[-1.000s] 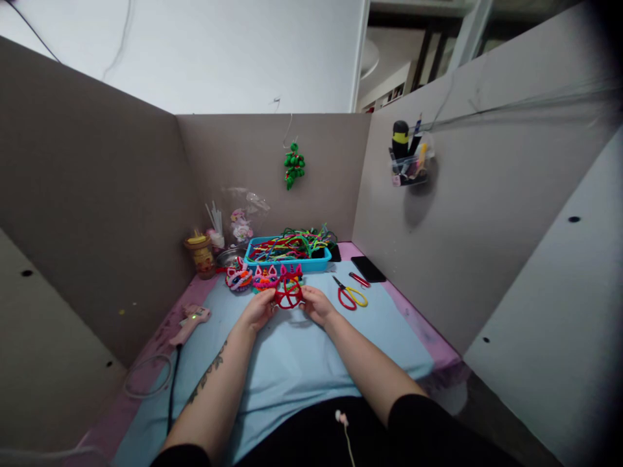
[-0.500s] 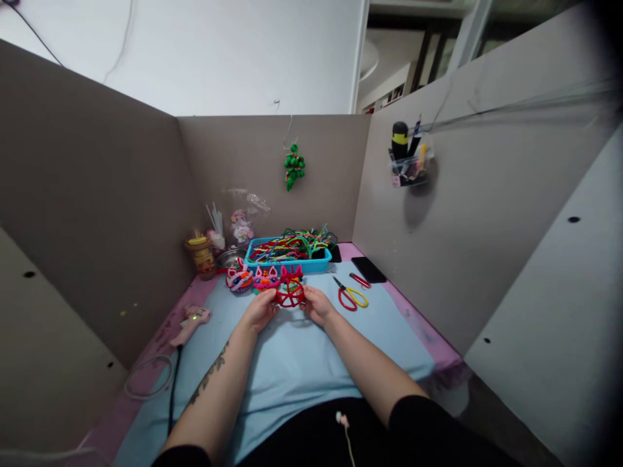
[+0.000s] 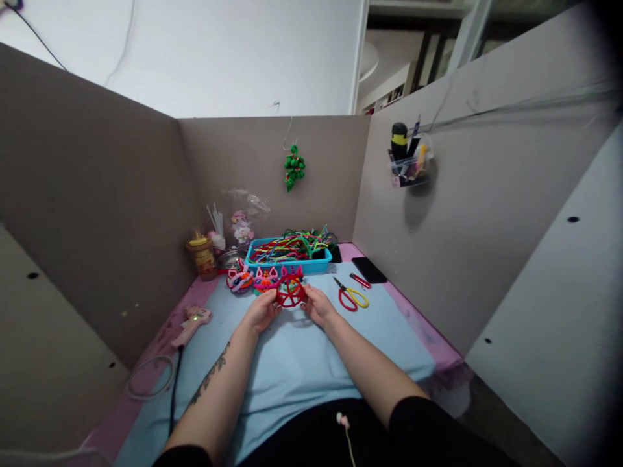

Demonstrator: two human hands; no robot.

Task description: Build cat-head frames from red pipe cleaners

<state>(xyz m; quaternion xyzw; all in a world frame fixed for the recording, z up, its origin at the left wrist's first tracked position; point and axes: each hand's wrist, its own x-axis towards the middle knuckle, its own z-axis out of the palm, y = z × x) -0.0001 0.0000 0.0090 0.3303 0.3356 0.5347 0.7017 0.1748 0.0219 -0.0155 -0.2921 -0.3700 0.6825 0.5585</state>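
Head view: the left hand (image 3: 263,310) and right hand (image 3: 318,306) are slightly apart, fingers closed on opposite sides of a red frame (image 3: 291,292) held above the blue cloth (image 3: 292,363). Colorful toys (image 3: 265,280) sit just behind it, before a blue tray (image 3: 316,266); scissors (image 3: 346,290) lie near the right hand.

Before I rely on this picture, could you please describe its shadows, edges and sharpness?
Head view: soft shadow lies below the wall-mounted container; head view: the upper right corner is black; head view: fine detail on the red frame is too small to tell.
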